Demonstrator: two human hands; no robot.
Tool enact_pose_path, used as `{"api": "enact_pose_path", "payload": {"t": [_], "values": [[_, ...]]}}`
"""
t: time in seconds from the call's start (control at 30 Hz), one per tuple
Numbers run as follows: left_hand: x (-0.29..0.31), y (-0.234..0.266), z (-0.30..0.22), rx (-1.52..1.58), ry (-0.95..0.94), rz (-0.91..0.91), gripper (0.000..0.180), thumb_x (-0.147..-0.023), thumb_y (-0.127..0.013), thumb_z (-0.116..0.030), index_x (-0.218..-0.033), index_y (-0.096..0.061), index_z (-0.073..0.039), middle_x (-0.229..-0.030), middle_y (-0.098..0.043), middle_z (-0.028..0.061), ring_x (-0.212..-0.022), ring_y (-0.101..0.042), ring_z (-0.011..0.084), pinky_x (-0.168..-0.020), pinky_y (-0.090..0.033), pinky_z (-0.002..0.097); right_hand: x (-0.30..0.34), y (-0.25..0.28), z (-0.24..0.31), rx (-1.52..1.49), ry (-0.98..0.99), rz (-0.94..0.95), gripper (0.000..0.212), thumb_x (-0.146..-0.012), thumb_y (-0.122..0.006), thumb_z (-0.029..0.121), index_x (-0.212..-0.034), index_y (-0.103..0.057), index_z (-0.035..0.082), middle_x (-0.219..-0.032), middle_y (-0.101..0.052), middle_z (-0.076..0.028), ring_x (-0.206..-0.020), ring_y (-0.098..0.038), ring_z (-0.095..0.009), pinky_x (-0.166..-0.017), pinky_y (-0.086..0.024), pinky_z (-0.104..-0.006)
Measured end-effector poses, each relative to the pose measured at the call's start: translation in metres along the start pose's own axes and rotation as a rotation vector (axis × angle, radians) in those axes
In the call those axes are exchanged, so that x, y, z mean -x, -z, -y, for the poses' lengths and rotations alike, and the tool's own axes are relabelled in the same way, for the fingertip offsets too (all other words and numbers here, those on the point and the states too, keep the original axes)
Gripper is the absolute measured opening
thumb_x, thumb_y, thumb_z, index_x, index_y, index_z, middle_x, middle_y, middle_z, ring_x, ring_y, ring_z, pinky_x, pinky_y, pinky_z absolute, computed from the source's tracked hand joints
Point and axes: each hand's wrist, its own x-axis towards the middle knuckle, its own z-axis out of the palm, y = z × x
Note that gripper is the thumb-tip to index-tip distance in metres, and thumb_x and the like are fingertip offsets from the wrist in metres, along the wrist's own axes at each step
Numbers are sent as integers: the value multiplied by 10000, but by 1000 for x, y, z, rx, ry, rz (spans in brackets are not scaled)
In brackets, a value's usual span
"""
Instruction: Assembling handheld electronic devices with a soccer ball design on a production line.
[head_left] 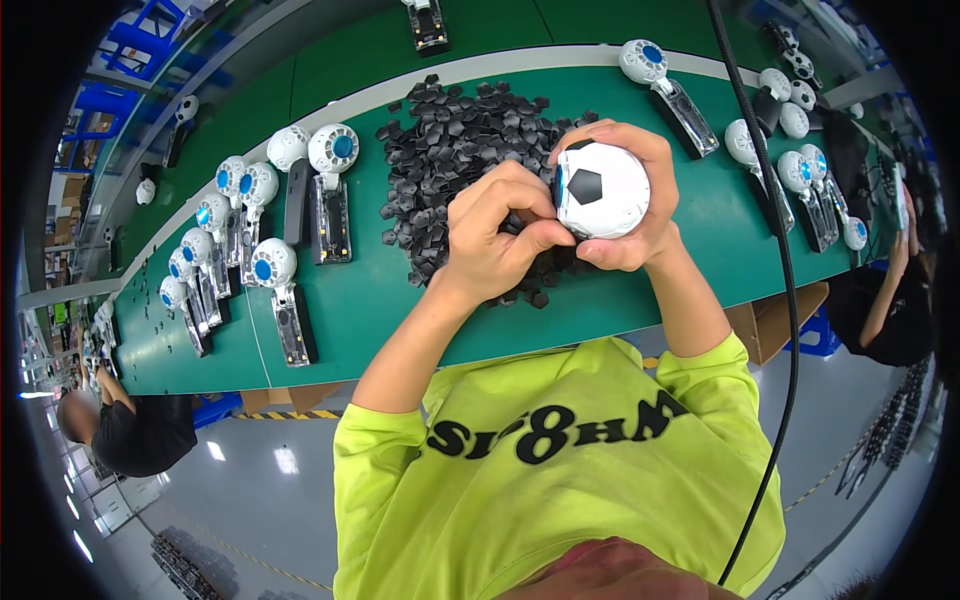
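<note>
A white ball-shaped part (622,192) patterned like a football, with a black five-sided patch facing up, is held over the green table. My right hand (655,180) wraps around its far and right sides, thumb underneath at the near edge. At the ball's left edge, where a bit of blue shows, my left hand (500,228) is closed, thumb against the bent fingers and touching the rim. Anything pinched there is hidden. Beneath and beyond my hands spreads a heap of loose black five-sided pieces (440,150).
Units with white round heads and long dark bases stand on the green table (375,320) at left (290,320) and right (685,118). A black cable (783,250) hangs down on the right. Other people (140,435) sit at both table ends.
</note>
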Motion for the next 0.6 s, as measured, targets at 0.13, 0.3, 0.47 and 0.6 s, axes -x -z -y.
{"api": "enact_pose_path", "payload": {"t": [0.13,0.3,0.47,0.6], "values": [[5,-10,-9,43,97,-29,154,-803,-795,-86,-811,-663,-8,-785,-641,63,-582,-493,117,-509,-424,219,-5,-2,-3,27,91,-77,791,-670,-816,282,-1288,-408,4,-1035,-612,-231,-890,-628,-313,-751,-531,-396],[3,-18,-27,243,377,-130,134,-818,-775,-61,-808,-659,6,-786,-640,61,-580,-505,109,-517,-426,207,-5,-1,-4,95,124,-138,793,-667,-811,298,-1285,-403,14,-1036,-607,-229,-884,-628,-313,-753,-533,-398],[-1,1,-22,126,292,-29,121,-814,-770,-43,-825,-660,7,-810,-641,70,-622,-532,115,-546,-454,212,-2,4,-2,117,74,-75,783,-666,-802,324,-1269,-418,4,-1038,-606,-225,-878,-628,-309,-756,-539,-398],[-2,10,-12,-20,182,110,210,-788,-793,-49,-943,-661,4,-967,-654,102,-741,-572,138,-607,-487,231,3,3,0,129,8,-40,769,-678,-789,348,-1256,-430,-12,-1042,-604,-221,-874,-628,-297,-758,-542,-392]]}}
